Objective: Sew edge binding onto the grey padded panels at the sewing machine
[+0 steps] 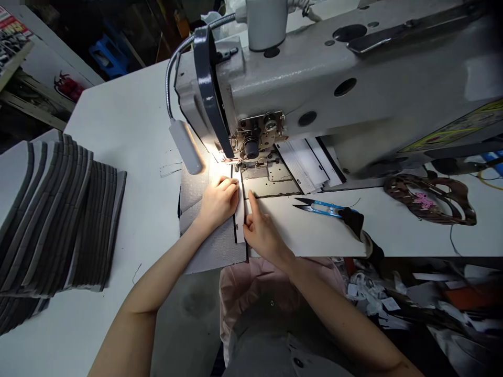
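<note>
Under the needle area of a grey sewing machine point(251, 149) lies a grey mesh fabric panel point(212, 248), with a narrow white strip point(239, 225) on top along its right edge. My left hand point(220, 201) presses on the panel and strip just in front of the presser foot, fingers bunched together at the strip. My right hand point(264, 230) rests at the strip's right edge, index finger stretched toward the machine and the other fingers curled. What lies under its curled fingers is hidden. Blue-handled thread snips point(324, 207) lie to its right.
Stacked grey padded pieces point(58, 220) stand on the white table point(129, 131) at left. More white strips point(310, 162) lie under the machine arm. A lit lamp point(186, 147) hangs beside the needle. A brown openwork object point(432, 199) sits at right, above a heap of scraps point(377, 293).
</note>
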Motion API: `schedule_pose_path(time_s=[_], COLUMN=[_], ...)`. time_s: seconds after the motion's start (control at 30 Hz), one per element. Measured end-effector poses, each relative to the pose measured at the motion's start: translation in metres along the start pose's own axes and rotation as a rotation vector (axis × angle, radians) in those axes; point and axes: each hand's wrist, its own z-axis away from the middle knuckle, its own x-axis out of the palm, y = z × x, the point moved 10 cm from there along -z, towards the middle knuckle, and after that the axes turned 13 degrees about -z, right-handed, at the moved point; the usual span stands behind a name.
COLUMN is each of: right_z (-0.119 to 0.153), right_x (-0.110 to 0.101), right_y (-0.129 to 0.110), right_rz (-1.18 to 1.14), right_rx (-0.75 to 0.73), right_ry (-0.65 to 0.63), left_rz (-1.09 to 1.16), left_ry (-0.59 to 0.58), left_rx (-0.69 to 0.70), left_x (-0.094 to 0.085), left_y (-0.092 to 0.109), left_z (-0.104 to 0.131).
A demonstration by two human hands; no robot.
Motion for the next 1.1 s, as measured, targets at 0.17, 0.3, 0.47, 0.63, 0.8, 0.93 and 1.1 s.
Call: schedule_pose_path(time_s=[0.17,0.3,0.47,0.63,0.8,0.93,1.1], right_z=[0.006,0.02,0.016,0.003,-0.007,-0.016,-0.029], right_x=[0.001,0.01,0.003,-0.002,-0.006,-0.009,-0.014], right_y=[0.007,0.013,0.011,0.011,0.007,0.004,0.003], right_rz=[0.005,-0.032,-0.002,-0.021,-0.05,-0.076,-0.101], right_rx=[0.043,0.085,0.074,0.092,0.062,0.046,0.034], right_ry=[-0.002,-0.07,0.002,0.03,0.056,0.071,0.08], left_rz=[0.02,0.009,-0.019,-0.042,-0.04,-0.027,-0.042], left_ry=[-0.037,-0.031,-0.053,-0.042,-0.011,-0.012,0.009], left_rx=[-0.022,-0.017,0.004,-0.01,-0.029,-0.042,-0.026], left_x=[0.013,0.015,0.011,0.002,0.003,0.01,0.015], left_y=[-0.011,-0.016,-0.011,0.0,-0.001,-0.01,-0.019], left_z=[-0.009,-0.016,-0.015,-0.002,0.0,-0.008,-0.019])
